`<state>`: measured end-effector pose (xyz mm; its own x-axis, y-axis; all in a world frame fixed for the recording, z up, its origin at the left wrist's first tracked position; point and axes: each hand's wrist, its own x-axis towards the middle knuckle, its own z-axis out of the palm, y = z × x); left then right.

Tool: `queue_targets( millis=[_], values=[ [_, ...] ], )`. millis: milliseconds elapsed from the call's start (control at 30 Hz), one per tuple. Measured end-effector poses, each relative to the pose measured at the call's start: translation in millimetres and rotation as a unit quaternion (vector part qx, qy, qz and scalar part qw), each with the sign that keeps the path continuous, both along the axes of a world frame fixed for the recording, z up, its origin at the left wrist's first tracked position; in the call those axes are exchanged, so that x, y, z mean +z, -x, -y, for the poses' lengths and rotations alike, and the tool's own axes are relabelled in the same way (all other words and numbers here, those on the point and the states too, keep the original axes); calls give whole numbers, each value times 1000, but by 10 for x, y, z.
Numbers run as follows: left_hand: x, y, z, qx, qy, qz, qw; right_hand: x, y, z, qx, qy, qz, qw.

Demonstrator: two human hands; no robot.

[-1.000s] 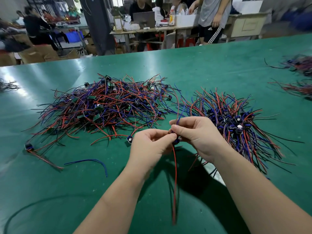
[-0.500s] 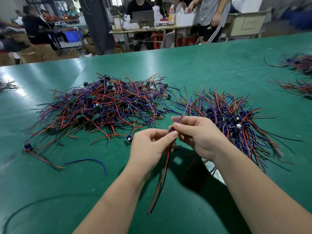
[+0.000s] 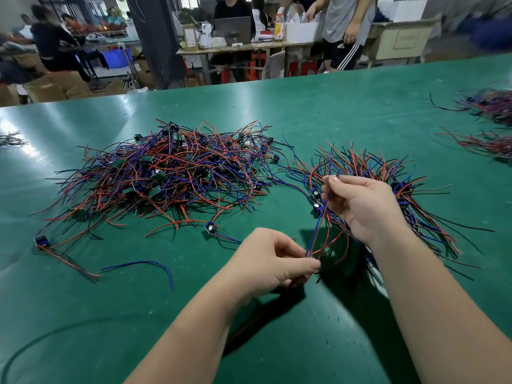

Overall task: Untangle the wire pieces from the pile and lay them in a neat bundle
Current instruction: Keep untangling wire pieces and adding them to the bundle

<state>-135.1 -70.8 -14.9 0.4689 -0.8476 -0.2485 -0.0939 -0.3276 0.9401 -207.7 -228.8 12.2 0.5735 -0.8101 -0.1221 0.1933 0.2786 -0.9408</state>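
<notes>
Blue-and-red wire piece [image 3: 318, 227], thin, light and floppy, is stretched taut just right of the pile [image 3: 166, 178]. The right hand [image 3: 360, 206] pinches its upper end and the left hand [image 3: 271, 261] pinches its lower end. It likely springs and snags, so grip near the ends. The bundle [image 3: 357, 163] lies right of the pile.

Spread over the green table [image 3: 332, 112]: tangled pile [image 3: 171, 178] of wire pieces centre left, fanned bundle [image 3: 374, 167] right of centre, loose blue wire [image 3: 144, 263] lower left, wire heaps [image 3: 490, 144] at the right edge, small heap [image 3: 11, 139] at the far left edge.
</notes>
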Motion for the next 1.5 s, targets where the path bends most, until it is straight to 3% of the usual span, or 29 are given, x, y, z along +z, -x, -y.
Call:
queue_targets(
  millis=[100,367,433,500,567,667,767,933,1000,1033,1100,1167,1233,1300,1400,1500],
  values=[
    [-20,-59,-11,24,-11,51,998,-3,-18,-37,-32,26,9,999],
    [-56,-122,-16,24,-17,31,999,26,-45,-50,-44,-46,26,998],
    [-19,-123,-13,53,11,1,999,17,-84,-68,-23,-74,50,996],
    [8,-152,11,145,85,-35,985,-8,-127,-97,-12,-69,24,997],
    [31,-206,20,230,161,-87,956,-65,-133,-175,27,77,-71,994],
    [23,-267,9,264,193,-110,939,-162,-153,-363,146,288,-101,941],
    [1,-283,6,249,183,-113,944,-152,-154,-440,133,389,-130,902],
    [63,-244,15,205,179,-111,956,-94,-98,-417,120,468,-149,863],
    [88,-291,-13,239,180,-48,953,-67,-88,-409,86,484,-149,858],
    [89,-362,-40,277,164,47,946,-40,-70,-375,49,488,-152,858],
    [109,-523,-148,336,92,283,894,38,10,-234,-60,506,-186,840],
    [90,-642,-246,334,-9,409,849,124,137,-26,-160,535,-263,787],
    [29,-684,-268,294,-176,446,827,169,250,160,-183,538,-353,743],
    [-53,-670,-251,245,-301,474,790,160,307,271,-168,522,-414,726],
    [-102,-708,-256,250,-285,483,790,124,295,275,-136,507,-441,728],
    [-103,-767,-292,265,-254,469,803,93,200,138,-137,524,-390,745]
  ],
)
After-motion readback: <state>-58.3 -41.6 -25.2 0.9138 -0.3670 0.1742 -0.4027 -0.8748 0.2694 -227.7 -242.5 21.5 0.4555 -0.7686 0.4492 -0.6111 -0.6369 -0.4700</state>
